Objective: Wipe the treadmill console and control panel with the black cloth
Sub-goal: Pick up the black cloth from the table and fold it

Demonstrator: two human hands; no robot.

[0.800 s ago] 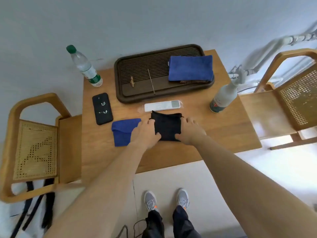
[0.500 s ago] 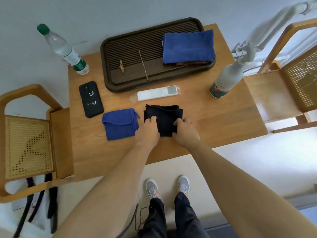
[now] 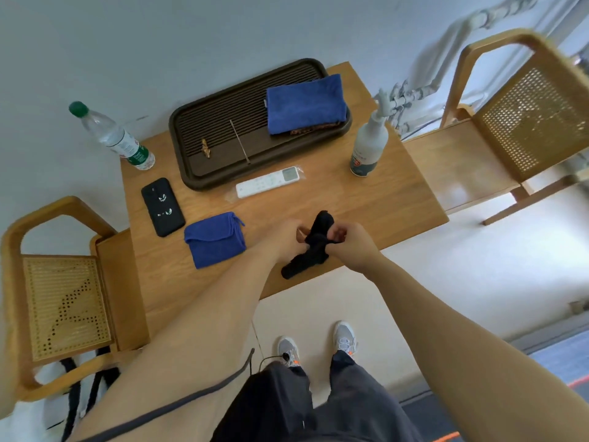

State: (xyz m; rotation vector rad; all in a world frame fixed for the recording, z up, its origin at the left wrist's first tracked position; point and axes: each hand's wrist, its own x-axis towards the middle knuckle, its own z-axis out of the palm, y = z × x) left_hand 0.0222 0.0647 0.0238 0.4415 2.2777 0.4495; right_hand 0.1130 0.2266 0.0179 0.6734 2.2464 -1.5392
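Observation:
The black cloth (image 3: 314,247) is bunched and lifted just above the near edge of the wooden table (image 3: 376,205). My left hand (image 3: 283,239) grips its left side and my right hand (image 3: 352,245) grips its right side, so both hands are shut on it. One end of the cloth sticks up past my fingers, and the other end hangs down towards the table's edge. No treadmill console or control panel is in view.
On the table lie a folded blue cloth (image 3: 216,239), a black phone (image 3: 162,206), a white remote (image 3: 267,186), a water bottle (image 3: 111,137), a spray bottle (image 3: 368,145) and a dark tray (image 3: 220,135) holding another blue cloth (image 3: 304,103). Wooden chairs (image 3: 60,295) flank the table.
The black cloth lay flat on the table under both hands; now both hands have gathered it and lifted it off the surface, towards the table's near edge.

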